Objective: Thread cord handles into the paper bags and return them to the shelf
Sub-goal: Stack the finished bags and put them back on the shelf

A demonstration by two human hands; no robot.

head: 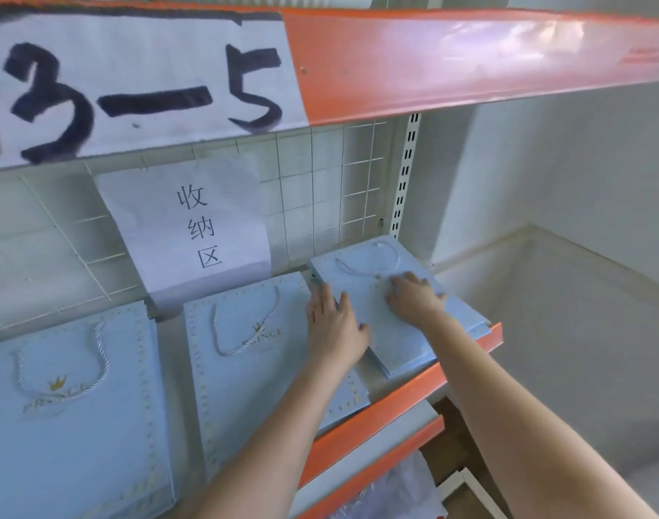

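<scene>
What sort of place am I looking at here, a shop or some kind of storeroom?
Probably a storeroom or stock area: metal shelving with orange edges, a handwritten bay label taped along its upper edge, a paper sign on the wire grid, and flat stacks of blue paper bags.

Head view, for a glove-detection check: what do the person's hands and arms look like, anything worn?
Nothing worn shows: the left hand and right hand are bare, with no gloves, rings or watch visible, and no sleeves are in view.
</scene>
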